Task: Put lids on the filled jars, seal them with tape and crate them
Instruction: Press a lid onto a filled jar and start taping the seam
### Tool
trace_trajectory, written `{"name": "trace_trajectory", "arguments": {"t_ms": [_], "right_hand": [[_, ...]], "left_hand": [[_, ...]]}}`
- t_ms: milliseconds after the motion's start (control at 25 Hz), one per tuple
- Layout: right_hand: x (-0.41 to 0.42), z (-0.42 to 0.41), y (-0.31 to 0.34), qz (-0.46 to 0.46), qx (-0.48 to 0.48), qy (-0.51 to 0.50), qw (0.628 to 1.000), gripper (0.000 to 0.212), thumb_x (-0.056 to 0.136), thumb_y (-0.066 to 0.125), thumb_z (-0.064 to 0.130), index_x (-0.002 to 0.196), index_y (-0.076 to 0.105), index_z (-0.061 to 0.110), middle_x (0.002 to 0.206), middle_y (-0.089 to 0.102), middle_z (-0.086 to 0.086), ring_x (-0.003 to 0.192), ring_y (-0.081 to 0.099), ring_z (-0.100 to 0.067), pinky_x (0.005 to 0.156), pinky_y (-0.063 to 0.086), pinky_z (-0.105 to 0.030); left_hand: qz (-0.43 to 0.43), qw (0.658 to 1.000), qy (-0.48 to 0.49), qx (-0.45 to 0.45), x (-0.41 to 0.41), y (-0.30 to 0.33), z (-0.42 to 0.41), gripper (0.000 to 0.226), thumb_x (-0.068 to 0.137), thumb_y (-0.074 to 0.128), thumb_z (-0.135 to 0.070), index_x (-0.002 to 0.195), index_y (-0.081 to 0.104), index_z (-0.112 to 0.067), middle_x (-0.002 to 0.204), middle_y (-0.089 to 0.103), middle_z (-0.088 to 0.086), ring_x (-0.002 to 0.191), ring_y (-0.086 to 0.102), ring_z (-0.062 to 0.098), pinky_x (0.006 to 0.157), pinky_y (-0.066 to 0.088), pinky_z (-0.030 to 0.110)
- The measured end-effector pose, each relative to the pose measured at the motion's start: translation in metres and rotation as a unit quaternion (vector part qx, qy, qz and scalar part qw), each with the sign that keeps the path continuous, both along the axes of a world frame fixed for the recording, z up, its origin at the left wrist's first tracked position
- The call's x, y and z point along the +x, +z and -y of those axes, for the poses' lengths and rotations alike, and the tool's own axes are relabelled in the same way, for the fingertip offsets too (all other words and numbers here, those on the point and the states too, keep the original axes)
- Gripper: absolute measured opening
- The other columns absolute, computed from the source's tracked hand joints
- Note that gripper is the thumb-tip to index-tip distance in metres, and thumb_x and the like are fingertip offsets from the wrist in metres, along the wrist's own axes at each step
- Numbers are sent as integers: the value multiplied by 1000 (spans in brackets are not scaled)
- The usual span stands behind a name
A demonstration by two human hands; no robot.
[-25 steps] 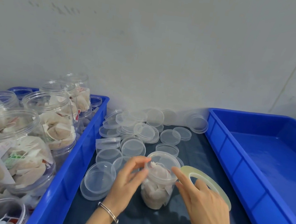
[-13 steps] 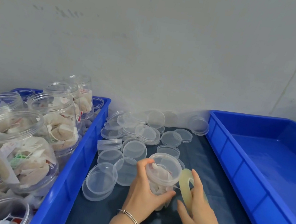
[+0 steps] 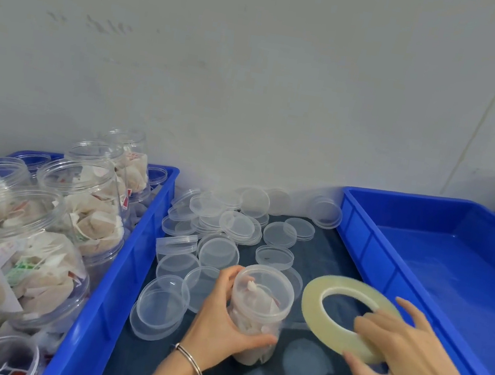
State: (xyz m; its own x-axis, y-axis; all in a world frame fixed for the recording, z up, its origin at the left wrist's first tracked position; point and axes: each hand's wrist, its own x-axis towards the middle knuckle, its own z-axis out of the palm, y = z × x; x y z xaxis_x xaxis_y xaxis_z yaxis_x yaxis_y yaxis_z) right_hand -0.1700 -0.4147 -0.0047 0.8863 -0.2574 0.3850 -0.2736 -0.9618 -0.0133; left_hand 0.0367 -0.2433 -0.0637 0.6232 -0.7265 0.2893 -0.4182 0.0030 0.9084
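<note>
Left hand point(image 3: 219, 321) is gripping the lidded jar point(image 3: 258, 311); right hand point(image 3: 399, 364), at its 3 o'clock, is pinching the tape roll point(image 3: 346, 314).

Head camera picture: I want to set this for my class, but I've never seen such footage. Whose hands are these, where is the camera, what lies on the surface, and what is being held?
There is no machine here: a person works with bare hands, and the one camera sits on their head, looking forward and down. The left hand grips a filled jar that has its lid on. The right hand holds a tape roll beside the jar. Loose clear lids lie on the dark surface behind. A blue crate on the left holds open filled jars; the blue crate on the right holds no jars that show.
</note>
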Motion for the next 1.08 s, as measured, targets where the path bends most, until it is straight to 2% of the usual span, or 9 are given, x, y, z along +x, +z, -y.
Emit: {"name": "trace_trajectory", "arguments": {"t_ms": [120,200,360,480,640,760,840,960,1080], "right_hand": [[-9,2,18,-51,6,-39,998,36,75,38,59,64,32,26,60,38,11,56,33,-6,63,35,-16],[-6,3,16,-88,13,-73,993,45,71,20,67,66,31,24,68,42,7,59,34,-8,54,28,-18],[13,0,8,-113,0,-49,992,45,78,13,69,73,27,27,79,40,10,73,34,-1,66,28,-16],[28,-4,8,-111,-22,-26,993,50,78,9,70,82,35,28,83,39,12,83,34,-5,77,32,-18],[41,-17,7,-123,-33,-17,992,58,75,-2,72,87,35,29,87,38,14,87,32,-5,84,32,-23],[39,-23,5,-118,-15,-30,992,49,83,3,68,86,33,30,87,36,15,88,33,-5,84,32,-24],[33,-25,5,-112,-3,-32,993,43,82,2,61,85,31,29,86,34,13,88,33,-6,83,31,-25],[26,-25,9,-108,29,-17,994,37,86,4,54,89,32,30,90,35,12,90,33,-5,84,31,-25],[23,-25,15,-112,44,6,993,30,95,15,58,96,35,37,94,37,17,94,33,-1,83,30,-21]], "left_hand": [[-17,999,-45,12,-3,1,-12,93,44,95,-31,121,44,-38,118,59,-23,111,57,0,87,51,21],[-22,997,-73,20,-7,0,-20,91,45,96,-26,121,46,-37,121,60,-16,113,58,5,87,53,27],[-44,991,-126,28,-9,1,-31,90,49,95,-17,125,47,-27,124,59,-14,117,57,10,89,52,28],[-69,979,-187,50,-5,7,-34,87,55,91,-7,128,47,-23,128,57,-8,121,55,15,95,48,29],[-74,968,-226,75,0,13,-37,93,61,86,1,137,42,-31,137,48,-8,128,47,10,101,44,28],[-60,976,-183,97,3,16,-41,105,59,88,-4,139,36,-46,130,37,-6,121,48,0,98,48,28],[-79,983,-144,87,4,17,-43,111,57,89,-3,139,31,-51,122,49,-10,117,53,1,93,51,27],[-76,991,-71,86,-2,19,-46,91,59,88,-5,129,42,-41,122,57,-18,116,54,-3,89,50,19],[-24,994,-31,102,-11,20,-51,75,66,85,-11,123,45,-38,124,44,-14,110,48,-12,88,47,13]]}}
